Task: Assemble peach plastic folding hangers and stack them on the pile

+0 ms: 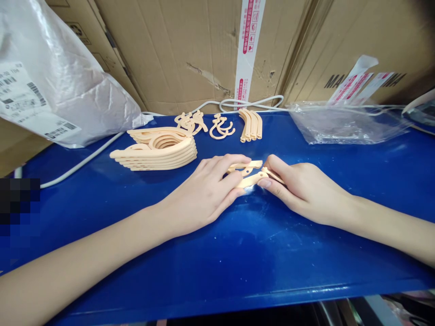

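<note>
My left hand [207, 192] and my right hand [301, 190] meet at the middle of the blue table [238, 253]. Between them they pinch a small peach plastic hanger piece [249, 174], fingers closed on it from both sides, held low on the table top. Behind my left hand lies a stack of peach hanger bodies [158, 151]. Further back sit a pile of peach hooks [222, 126] and a bundle of curved peach arms [251, 124].
Cardboard boxes [190, 50] wall off the back. A white plastic bag with labels [50, 77] sits at the back left, a clear plastic bag [343, 124] at the back right. A white cable [84, 160] runs along the table's rear.
</note>
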Demonstrator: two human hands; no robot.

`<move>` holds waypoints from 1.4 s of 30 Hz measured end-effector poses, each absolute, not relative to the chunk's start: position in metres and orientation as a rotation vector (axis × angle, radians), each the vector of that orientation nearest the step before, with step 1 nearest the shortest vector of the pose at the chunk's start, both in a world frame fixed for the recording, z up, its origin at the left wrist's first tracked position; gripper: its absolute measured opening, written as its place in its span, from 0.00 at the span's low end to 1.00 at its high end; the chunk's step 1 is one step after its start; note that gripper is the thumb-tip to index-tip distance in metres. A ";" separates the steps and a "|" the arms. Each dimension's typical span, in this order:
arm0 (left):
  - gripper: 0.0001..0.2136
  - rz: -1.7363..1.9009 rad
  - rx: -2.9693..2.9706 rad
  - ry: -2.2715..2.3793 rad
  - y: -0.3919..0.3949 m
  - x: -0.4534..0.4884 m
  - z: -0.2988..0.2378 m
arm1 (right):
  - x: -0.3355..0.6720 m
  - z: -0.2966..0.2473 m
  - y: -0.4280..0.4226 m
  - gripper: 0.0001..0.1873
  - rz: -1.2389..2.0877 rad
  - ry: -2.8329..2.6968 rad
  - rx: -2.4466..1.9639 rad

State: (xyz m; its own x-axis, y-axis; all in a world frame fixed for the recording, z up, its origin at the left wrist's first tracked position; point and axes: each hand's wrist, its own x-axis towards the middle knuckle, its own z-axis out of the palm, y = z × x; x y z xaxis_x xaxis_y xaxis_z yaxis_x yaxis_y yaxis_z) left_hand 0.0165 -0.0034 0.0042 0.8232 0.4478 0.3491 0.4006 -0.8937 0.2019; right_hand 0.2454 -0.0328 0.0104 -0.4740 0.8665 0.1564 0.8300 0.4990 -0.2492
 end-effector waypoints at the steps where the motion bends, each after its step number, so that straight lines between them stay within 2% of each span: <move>1: 0.11 0.594 2.888 0.677 -0.003 0.016 0.004 | 0.245 0.011 -0.033 0.21 0.225 -2.474 -1.439; 13: 0.11 0.627 2.928 0.631 -0.004 0.015 0.002 | 0.249 0.014 -0.031 0.23 0.382 -2.533 -1.315; 20: 0.10 0.570 2.938 0.631 -0.004 0.015 0.003 | 0.251 0.009 -0.031 0.26 -0.014 -2.637 -1.258; 33: 0.09 0.617 2.938 0.583 -0.002 0.014 0.000 | 0.253 0.007 -0.029 0.23 -0.546 -2.641 -0.999; 39: 0.09 0.624 2.942 0.587 -0.003 0.015 0.000 | 0.251 0.012 -0.030 0.22 -0.650 -2.642 -0.983; 42: 0.09 0.643 2.932 0.586 -0.002 0.015 0.001 | 0.250 0.012 -0.030 0.22 -0.568 -2.643 -1.040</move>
State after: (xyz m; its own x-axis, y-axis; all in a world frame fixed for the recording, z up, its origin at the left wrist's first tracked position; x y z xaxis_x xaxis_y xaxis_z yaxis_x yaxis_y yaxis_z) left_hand 0.0151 -0.0022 0.0007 0.8384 0.3841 0.3867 0.3490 -0.9233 0.1606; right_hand 0.2503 -0.0301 0.0120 -0.7160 0.5980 0.3601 0.6932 0.6701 0.2655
